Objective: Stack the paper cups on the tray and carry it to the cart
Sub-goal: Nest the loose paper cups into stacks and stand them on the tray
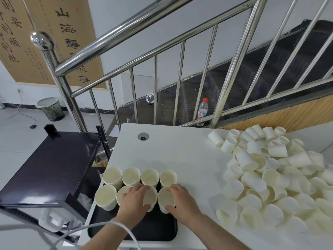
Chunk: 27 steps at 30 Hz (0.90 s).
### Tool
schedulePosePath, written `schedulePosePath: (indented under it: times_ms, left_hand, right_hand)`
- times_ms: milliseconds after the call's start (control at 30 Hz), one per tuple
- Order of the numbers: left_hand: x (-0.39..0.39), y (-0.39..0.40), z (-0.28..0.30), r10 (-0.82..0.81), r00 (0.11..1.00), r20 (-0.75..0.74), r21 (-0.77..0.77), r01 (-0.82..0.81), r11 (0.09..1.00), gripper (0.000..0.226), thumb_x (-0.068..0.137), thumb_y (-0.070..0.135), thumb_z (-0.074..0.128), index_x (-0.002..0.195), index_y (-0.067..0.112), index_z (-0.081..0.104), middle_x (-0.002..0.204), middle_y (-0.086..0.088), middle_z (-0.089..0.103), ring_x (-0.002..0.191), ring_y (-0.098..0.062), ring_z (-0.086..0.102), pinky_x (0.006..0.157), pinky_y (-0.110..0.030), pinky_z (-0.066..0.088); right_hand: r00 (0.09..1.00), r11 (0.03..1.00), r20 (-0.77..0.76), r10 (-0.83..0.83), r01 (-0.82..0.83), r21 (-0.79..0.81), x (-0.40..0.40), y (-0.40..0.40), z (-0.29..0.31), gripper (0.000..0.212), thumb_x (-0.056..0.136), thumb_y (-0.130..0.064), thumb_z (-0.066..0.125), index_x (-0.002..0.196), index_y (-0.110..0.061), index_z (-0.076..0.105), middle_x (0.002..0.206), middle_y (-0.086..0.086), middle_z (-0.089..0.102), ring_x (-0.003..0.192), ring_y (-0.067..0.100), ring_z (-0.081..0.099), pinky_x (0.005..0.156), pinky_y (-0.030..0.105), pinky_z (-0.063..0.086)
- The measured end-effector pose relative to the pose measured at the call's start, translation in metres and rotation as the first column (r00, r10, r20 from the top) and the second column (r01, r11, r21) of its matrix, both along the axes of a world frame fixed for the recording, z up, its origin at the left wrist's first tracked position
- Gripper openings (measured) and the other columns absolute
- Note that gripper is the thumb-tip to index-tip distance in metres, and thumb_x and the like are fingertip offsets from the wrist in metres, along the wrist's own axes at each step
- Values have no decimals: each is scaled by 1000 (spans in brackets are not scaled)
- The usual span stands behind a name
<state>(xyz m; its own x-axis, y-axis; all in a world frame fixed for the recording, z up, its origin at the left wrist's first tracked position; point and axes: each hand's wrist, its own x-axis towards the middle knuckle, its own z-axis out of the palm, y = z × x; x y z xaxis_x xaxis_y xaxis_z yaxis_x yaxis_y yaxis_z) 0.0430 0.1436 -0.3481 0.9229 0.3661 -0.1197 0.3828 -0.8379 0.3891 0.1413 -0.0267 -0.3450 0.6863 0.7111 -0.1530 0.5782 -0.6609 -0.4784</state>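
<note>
Fingers [142, 188] of the left hand [134, 199] are curled round one cup stack [150, 198], and the right hand [182, 200] grips another stack [164, 197]. 8 stacks are held upright on the black tray [144, 230] on the white counter [180, 148]; loose cups [270, 177] are heaped well to the right, and the dark cart [48, 166] is seen just left.

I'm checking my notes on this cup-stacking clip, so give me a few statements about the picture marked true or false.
1. Eight cup stacks stand upright on the black tray. True.
2. The loose cups lie heaped on the person's left. False: they lie on the right.
3. The left hand and right hand each hold a stack in the near row. True.
4. The tray already sits on the dark cart. False: it is on the white table.
5. A bottle stands behind the railing. True.
</note>
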Motion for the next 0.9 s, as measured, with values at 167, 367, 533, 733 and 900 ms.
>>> schedulePosePath:
  times_ms: [167,367,533,733,900]
  left_hand:
    - [8,-11,7,-10,1000,23,30,9,1000,60,82,41,62,137,35,39,142,11,34,131,-15,34,99,-31,34]
    - [27,-43,12,-53,992,111,10,52,999,58,80,36,64,135,33,45,139,12,41,129,-15,40,97,-31,36]
    - [42,-78,11,-116,978,172,-25,122,992,54,80,32,64,132,32,50,135,11,46,125,-18,45,94,-33,38]
    - [62,-121,11,-178,975,136,-43,185,982,54,86,37,58,137,34,42,141,14,36,132,-11,35,100,-29,33]
    - [74,-149,10,-169,977,130,-34,175,984,53,86,37,57,137,34,41,140,15,37,129,-9,38,98,-26,35]
  right_hand:
    - [1000,999,-8,1,0,40,1,-11,1,60,85,-31,63,140,-28,39,142,-16,38,132,9,34,99,27,43]
    - [998,998,20,-51,50,29,15,-51,6,57,88,-30,61,141,-24,41,141,-12,38,131,11,35,100,28,42]
    - [986,984,80,-146,153,-88,36,-103,6,50,92,-32,57,140,-24,42,138,-9,38,127,10,37,95,25,44]
    - [976,943,66,-209,219,-251,60,-156,4,49,93,-37,58,138,-23,43,136,-4,40,124,14,42,90,28,46]
    - [986,939,51,-160,168,-299,71,-173,-4,48,91,-30,58,136,-22,45,133,-3,41,117,17,51,86,28,46]
